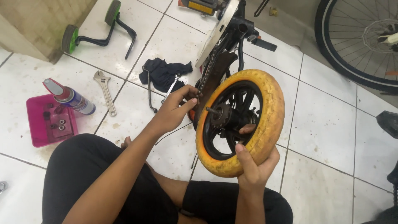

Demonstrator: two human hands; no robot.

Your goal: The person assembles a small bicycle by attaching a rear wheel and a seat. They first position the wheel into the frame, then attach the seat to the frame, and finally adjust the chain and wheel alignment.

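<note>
At 9 o'clock I note a pink plastic tray (35,124) on the tiled floor (323,124), holding small metal nuts. A spray can (70,98) with a red cap and blue-white label lies across its upper rim. Just right of it, an adjustable wrench (105,91). At 12 o'clock, a dark rag (163,72) with a slim spanner (171,88) lying on it. At 11 o'clock, two training wheels (89,27) with green rims on black brackets, beside a cardboard box (37,25). At 2 o'clock, part of a large spoked bicycle wheel (352,45).

Centre: a small bicycle wheel (265,112) with yellow-orange tyre and black rim, still seated in the upturned frame (226,37), axle facing me. It blocks the floor behind it.

My left hand (176,108) is pinched closed on the chain (203,85) at the wheel's 9 o'clock edge. My right hand (251,164) is wrapped around the tyre at 6 o'clock, thumb inside the rim, fingers curled behind.
</note>
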